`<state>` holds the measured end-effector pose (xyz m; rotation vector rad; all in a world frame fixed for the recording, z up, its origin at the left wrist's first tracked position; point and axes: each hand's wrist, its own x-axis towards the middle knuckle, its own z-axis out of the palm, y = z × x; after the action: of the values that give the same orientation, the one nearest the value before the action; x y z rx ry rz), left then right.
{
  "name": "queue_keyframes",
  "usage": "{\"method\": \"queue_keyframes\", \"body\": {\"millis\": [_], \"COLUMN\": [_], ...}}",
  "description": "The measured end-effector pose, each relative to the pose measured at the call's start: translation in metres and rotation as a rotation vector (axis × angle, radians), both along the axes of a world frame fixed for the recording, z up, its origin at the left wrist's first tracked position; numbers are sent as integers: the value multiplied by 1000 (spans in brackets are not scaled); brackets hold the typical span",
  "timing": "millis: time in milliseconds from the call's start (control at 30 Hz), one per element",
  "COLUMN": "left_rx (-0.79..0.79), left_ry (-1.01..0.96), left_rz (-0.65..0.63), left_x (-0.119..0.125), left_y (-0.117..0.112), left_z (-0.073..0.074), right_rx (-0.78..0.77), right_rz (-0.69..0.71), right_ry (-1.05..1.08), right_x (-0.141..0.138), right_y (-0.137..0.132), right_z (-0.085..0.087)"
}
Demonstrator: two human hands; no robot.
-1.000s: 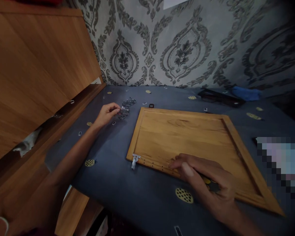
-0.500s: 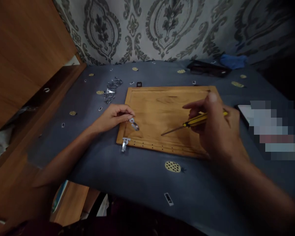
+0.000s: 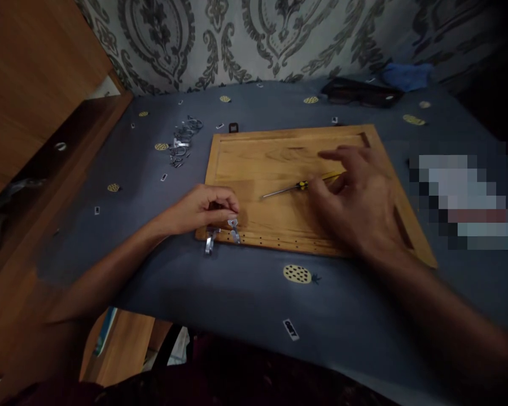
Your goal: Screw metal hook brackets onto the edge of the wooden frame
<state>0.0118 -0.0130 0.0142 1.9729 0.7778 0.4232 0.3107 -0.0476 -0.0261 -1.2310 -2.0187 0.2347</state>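
My left hand [image 3: 203, 210] is closed, thumb and finger pinching a small silver metal hook [image 3: 233, 231] over the front left edge of the wooden board [image 3: 258, 152]. Just left of it, another metal hook [image 3: 210, 242] sits at the board's corner and juts past the edge. A row of small dark holes runs along that front edge. A screwdriver [image 3: 301, 185] with a yellow and black handle rests on the board, its tip toward the left. Over its handle is my right hand [image 3: 355, 197], fingers apart; part of the handle is hidden behind it.
Several loose hooks and screws [image 3: 182, 141] lie in a pile left of the board. A dark case [image 3: 359, 93] and a blue cloth [image 3: 407, 76] lie at the back right. A blurred-out object [image 3: 465, 197] is at the right. Wooden furniture [image 3: 38, 73] borders the left side.
My right hand has lowered the screwdriver onto the board and loosened its fingers from it. My left hand has brought the hook down to the holed front edge. The view has shifted slightly.
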Motion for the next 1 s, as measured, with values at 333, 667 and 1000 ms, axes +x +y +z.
{"method": "queue_keyframes", "body": {"millis": [333,667,1000], "left_rx": [48,152,218], "left_ry": [64,70,102], "left_rz": [-63,-126,-181], "left_x": [-1,-3,-3], "left_y": [-3,-6,-7], "left_z": [-5,-4,-8], "right_rx": [17,22,22], "right_rz": [254,281,282], "right_ry": [-86,29,75], "right_x": [-76,-93,-96], "right_y": [-68,-70,-70], "right_z": [-9,-9,-13]}}
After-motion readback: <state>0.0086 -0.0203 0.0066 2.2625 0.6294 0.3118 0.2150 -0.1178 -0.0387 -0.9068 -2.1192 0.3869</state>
